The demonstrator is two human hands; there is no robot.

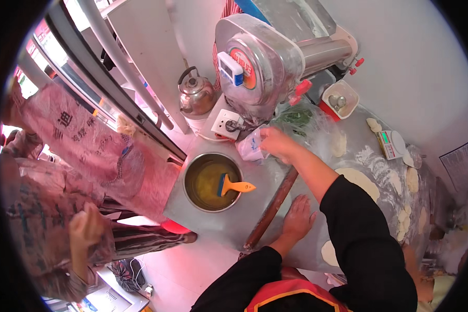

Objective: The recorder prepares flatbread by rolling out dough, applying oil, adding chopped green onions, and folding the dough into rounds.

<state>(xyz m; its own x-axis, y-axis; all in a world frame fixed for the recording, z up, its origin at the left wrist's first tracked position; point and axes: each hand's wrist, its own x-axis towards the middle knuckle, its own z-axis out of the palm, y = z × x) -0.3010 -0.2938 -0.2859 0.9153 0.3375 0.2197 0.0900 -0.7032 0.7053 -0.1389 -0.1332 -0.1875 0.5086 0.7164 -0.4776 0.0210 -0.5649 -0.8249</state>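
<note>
My right hand (pixel 279 144) has its fingers at the upper edge of a translucent plastic packet (pixel 252 145) with blue print; the fingertips are partly hidden. My left hand (pixel 299 218) lies palm down on the metal worktop (pixel 257 165), holding nothing. Beside it, to the left, a long wooden rolling pin (pixel 271 210) rests at a slant. Farther left stands a steel pot (pixel 186 183) of yellowish liquid, with an orange-handled brush (pixel 238 186) lying across its rim. Behind my right forearm is a flat round of dough (pixel 360 181); another dough piece (pixel 328 253) lies near the front edge.
A dough-rolling machine (pixel 261 58) stands at the back near a power socket (pixel 226 124) and a kettle (pixel 197 93). Greens in plastic (pixel 296 117), a white tub (pixel 341 99) and a scale (pixel 392 144) are rightward. People in aprons (pixel 85 136) stand left; another person's arm (pixel 413 269) is right.
</note>
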